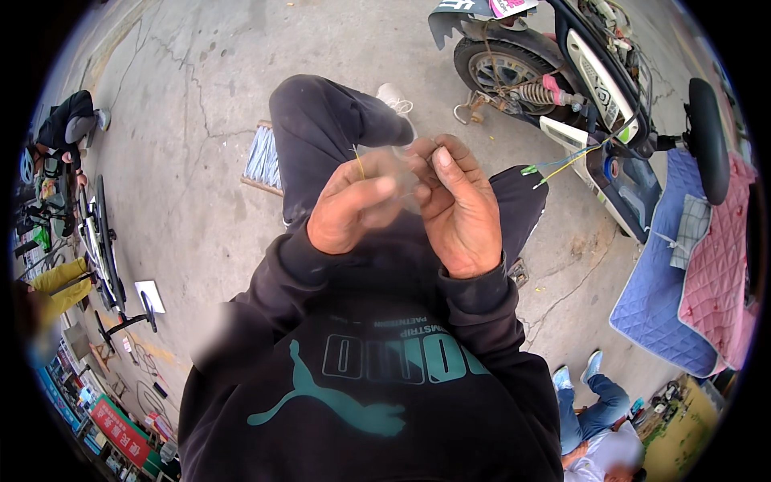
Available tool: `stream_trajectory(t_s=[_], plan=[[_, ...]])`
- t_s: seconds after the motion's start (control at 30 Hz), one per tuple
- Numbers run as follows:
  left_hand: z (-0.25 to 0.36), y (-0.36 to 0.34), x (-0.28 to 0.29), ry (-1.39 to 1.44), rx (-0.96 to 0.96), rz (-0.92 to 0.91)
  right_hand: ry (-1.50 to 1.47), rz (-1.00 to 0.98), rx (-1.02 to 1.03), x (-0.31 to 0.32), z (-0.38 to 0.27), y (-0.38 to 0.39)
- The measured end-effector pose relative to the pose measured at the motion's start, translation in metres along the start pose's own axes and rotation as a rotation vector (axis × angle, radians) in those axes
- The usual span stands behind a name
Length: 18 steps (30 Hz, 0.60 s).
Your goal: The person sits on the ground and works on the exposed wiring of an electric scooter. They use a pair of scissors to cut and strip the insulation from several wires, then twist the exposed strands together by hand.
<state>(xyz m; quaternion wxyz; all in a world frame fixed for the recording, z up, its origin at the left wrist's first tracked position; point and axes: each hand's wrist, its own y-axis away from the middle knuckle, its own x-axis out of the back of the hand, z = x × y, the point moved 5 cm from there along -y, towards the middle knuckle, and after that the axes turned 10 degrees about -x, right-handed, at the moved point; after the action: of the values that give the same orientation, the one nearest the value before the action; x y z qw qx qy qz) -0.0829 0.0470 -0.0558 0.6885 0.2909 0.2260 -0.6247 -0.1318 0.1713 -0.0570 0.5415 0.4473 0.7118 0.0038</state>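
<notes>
My left hand (347, 207) is held above my lap with its fingers curled in and partly smeared by motion. A short, thin yellow wire (360, 163) stands up out of those fingers. My right hand (464, 215) is close beside it, thumb pressed toward the bent fingers. Whatever lies in that pinch is too small to make out. To the right of it, loose green, blue and yellow wires (562, 165) hang from the side of a scooter (606, 76), their ends apart from my hands.
A shallow box of grey-blue strips (263, 158) lies beyond my left knee. Blue and pink quilted covers (654, 301) hang by the scooter seat. A bicycle (100, 241) and a crouching person (68, 120) are at left; another person (598, 418) sits at lower right.
</notes>
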Motion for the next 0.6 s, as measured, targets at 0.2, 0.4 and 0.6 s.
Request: stream_trajectory(t_s=[0.2,0.4,0.6], plan=[[-0.001,0.001,-0.001,-0.015,0.019,0.029,-0.063,-0.087,0.025,-0.007,0.001,-0.001],[0.001,0.000,0.000,-0.040,0.006,0.014,-0.002,-0.115,0.038,-0.012,0.004,0.000],[0.004,-0.001,-0.001,-0.038,0.000,0.043,0.013,-0.093,0.053,-0.019,0.003,0.002]])
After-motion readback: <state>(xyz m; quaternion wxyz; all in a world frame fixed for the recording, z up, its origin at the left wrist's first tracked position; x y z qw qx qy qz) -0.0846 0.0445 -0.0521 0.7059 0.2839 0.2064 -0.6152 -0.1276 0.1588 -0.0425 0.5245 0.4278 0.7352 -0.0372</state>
